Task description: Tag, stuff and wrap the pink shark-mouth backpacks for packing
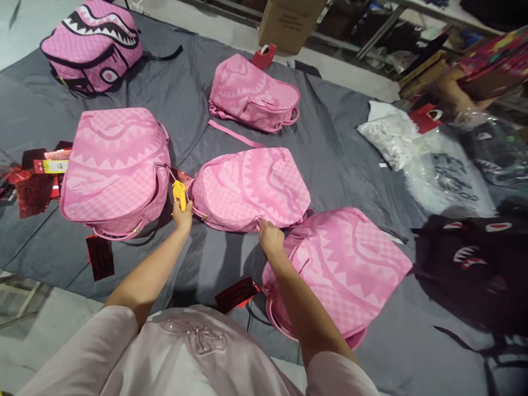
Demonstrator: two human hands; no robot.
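My left hand [182, 216] is closed round a yellow tagging gun [180, 195], its thin tip pointing up and left between two pink backpacks. The middle pink backpack [251, 189], with a shark-teeth print, lies on its back in front of me. At its near side edge, my right hand [271, 238] is closed with fingertips pinching the zipper area; the exact bit held is hidden. Left of the tool lies a larger pink backpack [118, 164]. Under my right forearm is another pink backpack [343, 270]. A dark red hang tag [237, 293] lies by its handle.
Farther back are a pink backpack [252, 93] and a pink-and-black one [96, 45]. Red tags [36, 196] pile up at left on the grey table cover [335, 148]. A black backpack [478, 269] and plastic-wrapped goods [442, 164] lie right, near another person's arm [452, 89].
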